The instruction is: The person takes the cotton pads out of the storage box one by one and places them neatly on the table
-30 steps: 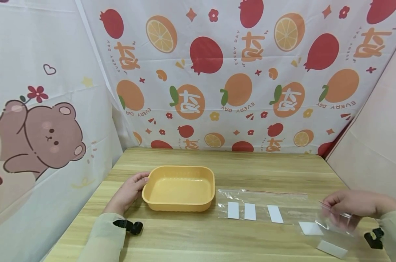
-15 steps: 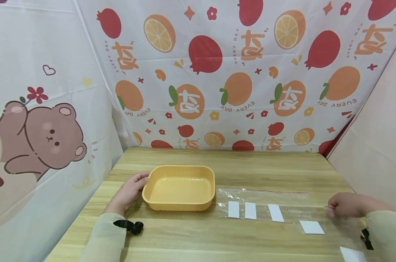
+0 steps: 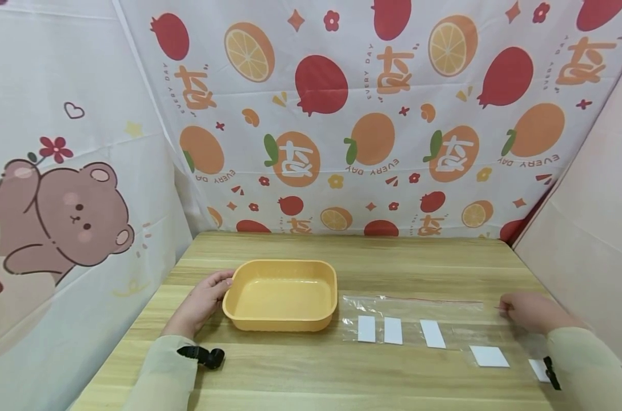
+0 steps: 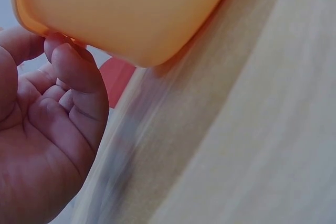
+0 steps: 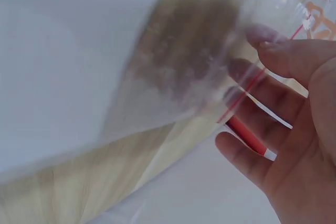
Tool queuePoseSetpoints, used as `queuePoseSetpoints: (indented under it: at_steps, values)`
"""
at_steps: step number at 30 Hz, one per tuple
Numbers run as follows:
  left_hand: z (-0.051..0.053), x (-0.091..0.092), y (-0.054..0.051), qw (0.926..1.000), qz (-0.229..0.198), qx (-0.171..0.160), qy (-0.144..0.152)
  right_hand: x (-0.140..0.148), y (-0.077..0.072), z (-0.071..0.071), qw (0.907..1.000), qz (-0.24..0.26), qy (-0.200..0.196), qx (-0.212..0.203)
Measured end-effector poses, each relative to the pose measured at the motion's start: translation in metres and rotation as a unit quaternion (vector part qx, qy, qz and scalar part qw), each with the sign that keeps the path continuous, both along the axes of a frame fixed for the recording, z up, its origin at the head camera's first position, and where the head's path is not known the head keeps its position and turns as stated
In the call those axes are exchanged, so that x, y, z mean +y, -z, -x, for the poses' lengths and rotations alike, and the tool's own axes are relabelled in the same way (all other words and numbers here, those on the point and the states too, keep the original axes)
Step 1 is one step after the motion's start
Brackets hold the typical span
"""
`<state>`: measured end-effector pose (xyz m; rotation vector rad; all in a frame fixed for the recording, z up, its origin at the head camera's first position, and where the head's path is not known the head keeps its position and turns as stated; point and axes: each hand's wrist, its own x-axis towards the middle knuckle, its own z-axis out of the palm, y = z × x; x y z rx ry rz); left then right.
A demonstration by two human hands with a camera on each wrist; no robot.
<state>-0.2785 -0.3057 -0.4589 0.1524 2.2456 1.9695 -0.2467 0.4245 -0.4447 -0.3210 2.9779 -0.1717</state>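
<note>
My left hand grips the left rim of a yellow plastic basin, thumb and fingers meeting at its edge in the left wrist view. My right hand pinches a clear zip bag by its red seal line, thumb on one side and fingers behind. A white rectangle shows large on that bag. In the head view, only part of this white rectangle shows beside the right wrist strap. To the left lie several more clear zip bags, overlapping in a row, each with a white rectangle.
The wooden table carries the basin and the bags. Behind it hangs a fruit-print curtain, and a bear-print curtain closes off the left. A plain pale curtain stands at the right.
My right hand moves the held zip bag about at the right, first rightward and toward me, now back left. The left hand and basin stay put, as does the row of bags.
</note>
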Motion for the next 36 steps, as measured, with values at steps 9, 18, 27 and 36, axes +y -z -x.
queuePoseSetpoints:
  at_steps: [9, 18, 27, 36]
  values:
    - [-0.001, 0.001, 0.0, 1.0, 0.002, 0.0, 0.001, -0.005, 0.003, 0.005, 0.9998, 0.006, 0.005, 0.018]
    - [0.0, 0.001, 0.004, 1.0, 0.005, 0.003, -0.005, -0.005, 0.004, 0.009, 0.9995, 0.005, 0.01, 0.028]
    - [0.003, 0.0, 0.007, 1.0, 0.002, 0.002, -0.003, -0.008, 0.003, 0.008, 0.9983, -0.005, -0.007, 0.057]
    - [0.007, -0.004, 0.009, 1.0, -0.001, 0.004, 0.0, -0.005, 0.007, 0.011, 0.9978, -0.009, -0.008, 0.066]
